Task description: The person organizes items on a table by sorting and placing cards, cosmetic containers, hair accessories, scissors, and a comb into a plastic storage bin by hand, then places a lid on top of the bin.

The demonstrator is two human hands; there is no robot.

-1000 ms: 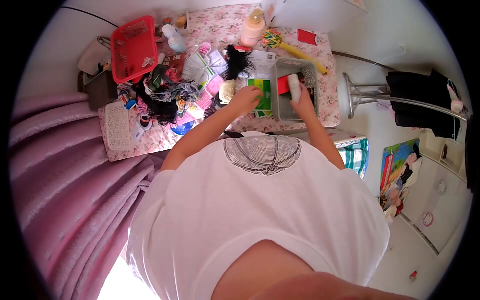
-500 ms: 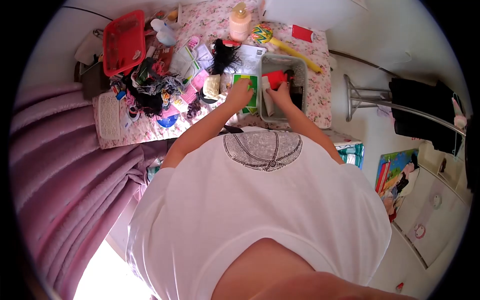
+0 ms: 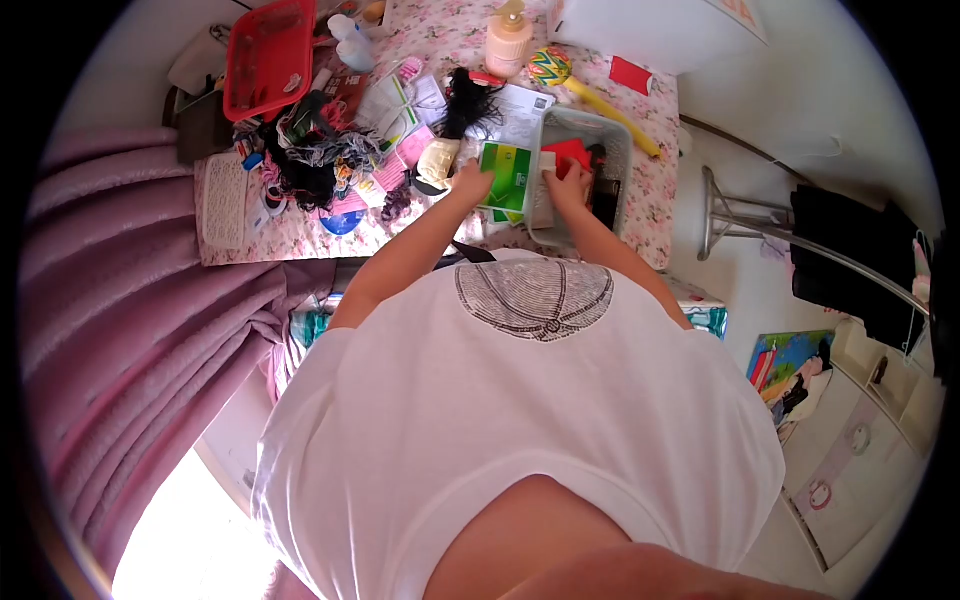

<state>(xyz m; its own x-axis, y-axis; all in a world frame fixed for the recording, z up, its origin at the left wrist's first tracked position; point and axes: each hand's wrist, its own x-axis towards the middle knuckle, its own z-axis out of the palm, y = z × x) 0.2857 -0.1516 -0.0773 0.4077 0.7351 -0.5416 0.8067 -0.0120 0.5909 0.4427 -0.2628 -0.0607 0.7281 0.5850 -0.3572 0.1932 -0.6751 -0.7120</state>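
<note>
Held both arms [image 3: 410, 250] forward over the desk [image 3: 655, 195], slightly bent. Rested the left hand [image 3: 472, 184] at the green packet's [image 3: 508, 175] left edge; could not tell the fingers' spread. Angled the right hand [image 3: 568, 188] into the grey basket [image 3: 580, 122], fingers beside the white bottle [image 3: 542, 206] and red item [image 3: 563, 150]; could not tell any firm hold.

glossy red plastic basket [image 3: 268, 62], grey plastic bin [image 3: 588, 124]

Well beyond the right hand [image 3: 567, 188], a white box [image 3: 650, 32] bears orange lettering [image 3: 740, 12], apparently ending in "A". Other print is unreadable.
</note>
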